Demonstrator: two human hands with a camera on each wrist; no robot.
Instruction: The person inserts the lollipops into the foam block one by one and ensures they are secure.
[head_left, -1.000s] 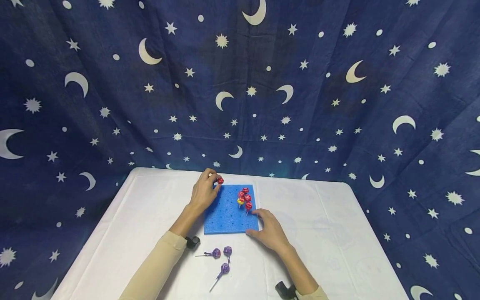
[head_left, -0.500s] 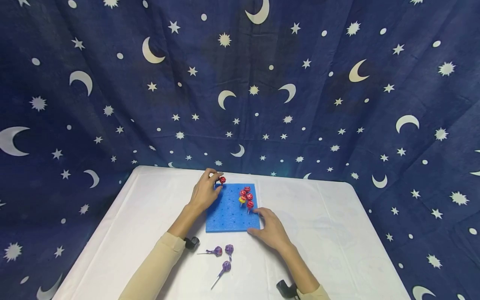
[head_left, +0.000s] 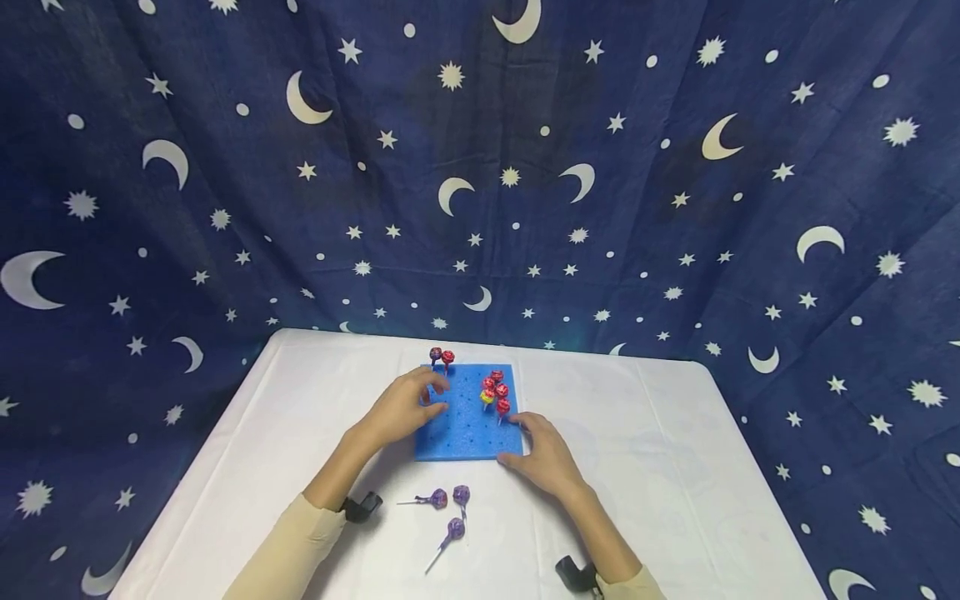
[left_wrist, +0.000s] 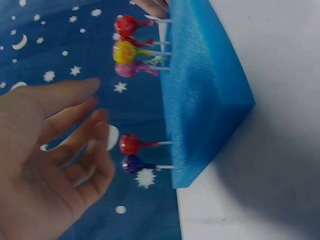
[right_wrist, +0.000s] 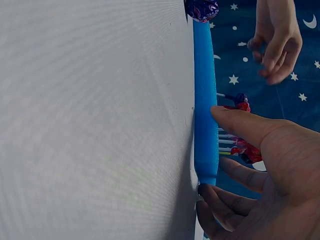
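Note:
A blue foam board [head_left: 459, 440] with rows of small holes lies on the table. At its back left corner a dark purple lollipop [head_left: 436, 354] stands upright beside a red lollipop [head_left: 447, 357]. Several lollipops stand clustered toward the right side, among them a yellow one [head_left: 487, 397] and a red one [head_left: 503, 407]. My left hand [head_left: 401, 407] hovers over the board's left side, fingers loosely bent, holding nothing. At the front right corner, my right hand [head_left: 549, 457] holds the board, thumb [right_wrist: 235, 117] on its front edge and fingers along its right side.
Three purple-wrapped lollipops lie in front of the board: one pointing sideways [head_left: 438, 498], one by its right [head_left: 461, 495] and one nearer [head_left: 454, 529]. A white cloth covers the table [head_left: 637, 467]. Behind it hangs a dark blue curtain [head_left: 495, 108] with moons and stars.
My left hand has let go at the back left corner and drawn back toward me, uncovering the dark purple lollipop standing there. The right hand keeps its place on the board.

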